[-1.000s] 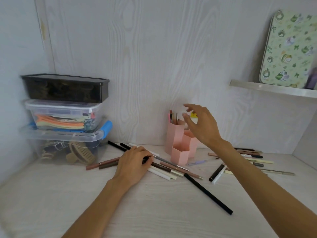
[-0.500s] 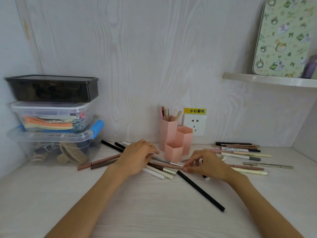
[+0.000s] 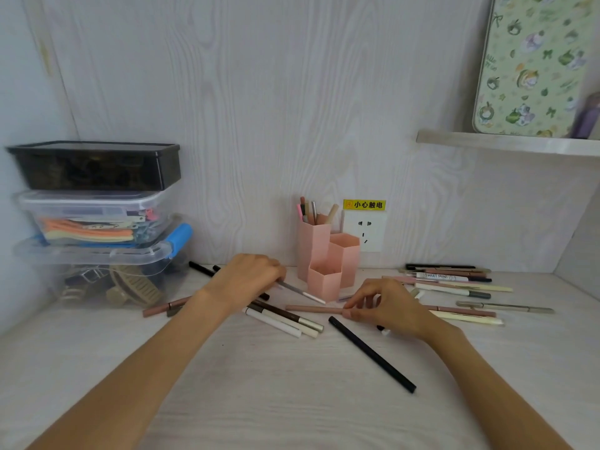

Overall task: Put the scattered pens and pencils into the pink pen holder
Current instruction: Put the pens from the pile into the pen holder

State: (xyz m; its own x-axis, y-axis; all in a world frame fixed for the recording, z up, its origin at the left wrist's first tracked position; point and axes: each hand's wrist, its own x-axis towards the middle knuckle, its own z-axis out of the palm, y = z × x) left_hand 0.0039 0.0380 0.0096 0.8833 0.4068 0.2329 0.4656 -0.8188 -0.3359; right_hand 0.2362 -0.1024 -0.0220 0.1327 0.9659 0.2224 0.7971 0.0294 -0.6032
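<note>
The pink pen holder (image 3: 324, 254), three hexagonal tubes, stands against the back wall; its tallest tube holds several pens. My left hand (image 3: 246, 280) is closed on a grey pen with a white tip (image 3: 300, 292) that points toward the holder's base. To the right, my right hand (image 3: 386, 305) pinches the end of a pink-brown pencil (image 3: 313, 308) lying on the desk. A long black pen (image 3: 371, 354) lies in front, white and brown pens (image 3: 285, 321) sit below my left hand, and several more pens (image 3: 454, 280) lie right of the holder.
Stacked plastic storage boxes (image 3: 97, 222) fill the left corner. A wall socket (image 3: 365, 232) with a yellow warning label is behind the holder. A shelf (image 3: 506, 144) at upper right carries a patterned tin. Two pencils (image 3: 162, 308) lie by the boxes.
My right hand came down from above the holder to the desk and closed on the pink-brown pencil. My left hand has lifted the grey pen slightly off the pile.
</note>
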